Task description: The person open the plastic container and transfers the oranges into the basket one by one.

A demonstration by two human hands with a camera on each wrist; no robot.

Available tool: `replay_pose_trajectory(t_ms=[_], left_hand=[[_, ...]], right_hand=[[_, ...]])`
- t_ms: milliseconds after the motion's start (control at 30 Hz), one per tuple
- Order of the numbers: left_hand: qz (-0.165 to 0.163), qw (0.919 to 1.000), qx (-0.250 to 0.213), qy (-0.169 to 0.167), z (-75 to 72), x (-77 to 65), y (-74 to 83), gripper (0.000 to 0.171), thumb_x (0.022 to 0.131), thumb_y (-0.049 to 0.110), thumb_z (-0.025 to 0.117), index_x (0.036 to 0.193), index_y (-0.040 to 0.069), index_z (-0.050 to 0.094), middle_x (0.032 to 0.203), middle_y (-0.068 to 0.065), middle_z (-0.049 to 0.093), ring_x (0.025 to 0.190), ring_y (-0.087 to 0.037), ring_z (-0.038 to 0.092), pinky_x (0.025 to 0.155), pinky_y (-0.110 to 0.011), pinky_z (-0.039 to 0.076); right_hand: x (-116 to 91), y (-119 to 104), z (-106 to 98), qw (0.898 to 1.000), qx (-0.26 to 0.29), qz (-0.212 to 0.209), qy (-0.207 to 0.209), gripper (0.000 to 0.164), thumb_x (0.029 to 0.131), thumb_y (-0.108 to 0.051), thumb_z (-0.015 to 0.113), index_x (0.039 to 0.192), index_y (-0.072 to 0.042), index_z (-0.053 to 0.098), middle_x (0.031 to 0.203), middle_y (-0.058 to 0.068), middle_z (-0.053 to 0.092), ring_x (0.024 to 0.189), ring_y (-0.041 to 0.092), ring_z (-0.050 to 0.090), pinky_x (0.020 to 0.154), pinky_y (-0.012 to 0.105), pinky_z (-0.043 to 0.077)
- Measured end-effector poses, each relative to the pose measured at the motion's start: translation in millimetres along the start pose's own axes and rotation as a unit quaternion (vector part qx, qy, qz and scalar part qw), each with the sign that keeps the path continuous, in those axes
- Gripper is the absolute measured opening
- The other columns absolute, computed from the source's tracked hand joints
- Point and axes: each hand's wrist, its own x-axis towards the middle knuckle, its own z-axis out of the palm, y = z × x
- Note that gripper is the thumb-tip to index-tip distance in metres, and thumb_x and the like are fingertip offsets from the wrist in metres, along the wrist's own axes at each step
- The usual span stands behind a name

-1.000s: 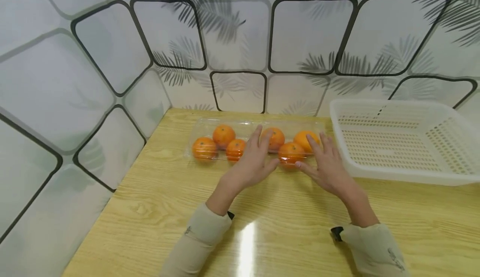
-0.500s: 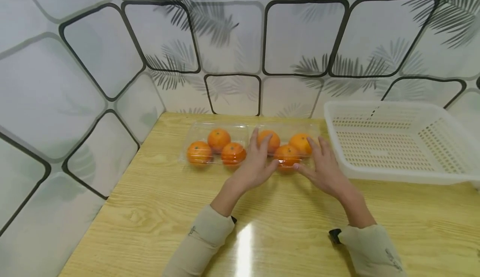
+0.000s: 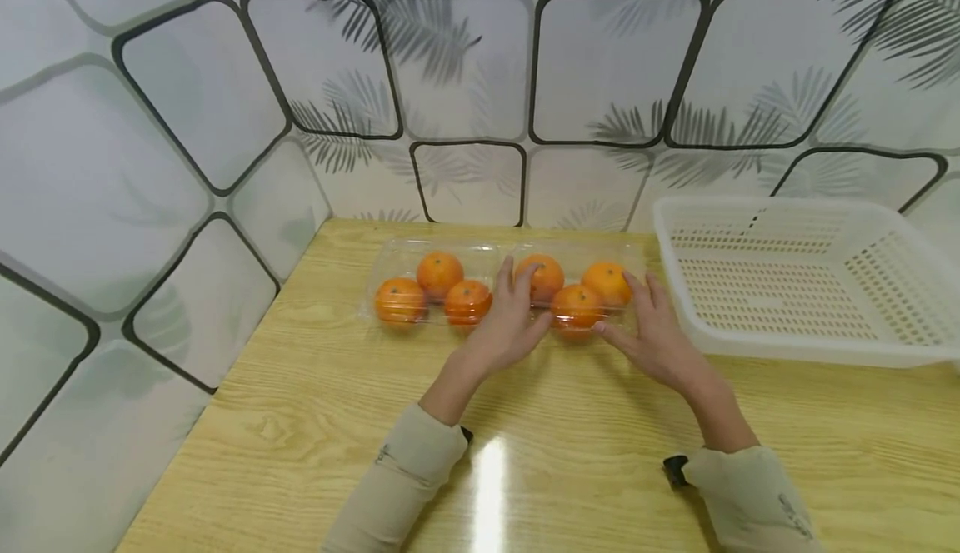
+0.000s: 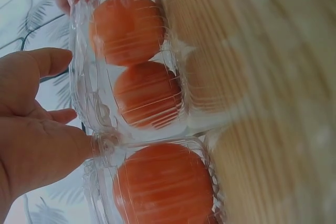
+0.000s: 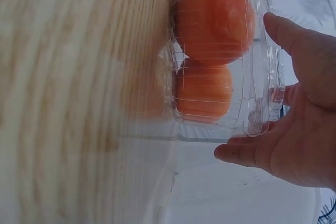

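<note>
Two clear plastic clamshell boxes lie side by side on the table, each with three oranges inside. Over the left edge of the right-hand box (image 3: 592,250) my left hand (image 3: 504,320) spreads its fingers, its thumb near the front. At the opposite end is my right hand (image 3: 656,341), fingers along the box's right side and thumb by the front corner. An orange (image 3: 577,307) shows between the hands. In the left wrist view the thumb (image 4: 58,145) touches the rim where the boxes meet. The right wrist view has the fingers (image 5: 239,153) extended beside the box's end.
The left-hand box (image 3: 397,257) sits just beside my left hand. A white slotted plastic basket (image 3: 817,349) stands right of my right hand. Behind is a patterned wall (image 3: 472,62); another wall borders the wooden table (image 3: 315,420) at left.
My right hand's fingers have shifted slightly right, from over the right-hand orange to the box's side. The left hand stays nearly in place. The head view has shifted a little.
</note>
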Motion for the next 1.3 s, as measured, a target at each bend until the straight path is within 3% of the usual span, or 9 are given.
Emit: replay_pose_trajectory(t_ms=[133,567,700,933,1300], left_hand=[[-0.004,0.9999,0.01,-0.011,-1.2,-0.1,-0.1,0.072,0.101,0.023,0.056,0.157,0.013,0.012,0.161,-0.029,-0.008,0.137,-0.046,0.038,0.102,-0.049,0.046],[-0.003,0.9957,0.085,-0.037,-6.5,-1.2,-6.8,0.079,0.102,0.025,0.056,0.158,0.001,0.006,0.161,-0.031,0.007,0.147,-0.042,0.022,0.111,-0.047,0.038],[0.008,0.9911,0.125,-0.045,-6.2,-2.0,-7.8,0.074,0.104,0.027,0.051,0.157,-0.003,0.009,0.16,-0.032,0.01,0.148,-0.041,0.019,0.112,-0.047,0.036],[0.022,0.9808,0.188,-0.045,-4.1,-2.9,-4.1,0.073,0.104,0.031,0.05,0.155,-0.007,0.015,0.158,-0.035,0.015,0.146,-0.043,0.023,0.112,-0.047,0.036],[0.001,0.9826,0.178,-0.052,-5.2,-2.7,-1.1,0.078,0.104,0.035,0.052,0.157,-0.005,0.011,0.16,-0.032,0.009,0.149,-0.039,0.019,0.109,-0.044,0.04]], right_hand=[[-0.9,1.1,-0.2,1.0,0.005,0.004,-0.003,0.093,0.098,-0.041,0.062,0.158,-0.001,0.004,0.157,0.037,-0.012,0.143,0.06,0.003,0.105,0.076,0.019],[-0.7,9.2,2.0,1.0,0.003,0.008,-0.002,0.091,0.099,-0.042,0.06,0.159,-0.002,0.004,0.159,0.035,-0.009,0.144,0.058,0.003,0.106,0.075,0.018],[-0.8,10.8,2.1,1.0,0.001,0.005,-0.002,0.089,0.099,-0.04,0.06,0.159,-0.002,0.005,0.159,0.035,-0.008,0.144,0.057,0.003,0.106,0.074,0.018],[-0.9,10.8,-0.1,1.0,0.01,0.004,-0.009,0.088,0.1,-0.039,0.059,0.159,-0.003,0.004,0.159,0.034,-0.009,0.144,0.058,0.004,0.106,0.074,0.019],[2.8,11.0,-0.2,1.0,-0.001,-0.001,-0.009,0.09,0.099,-0.039,0.061,0.159,-0.002,0.004,0.159,0.036,-0.009,0.143,0.058,0.005,0.107,0.074,0.018]])
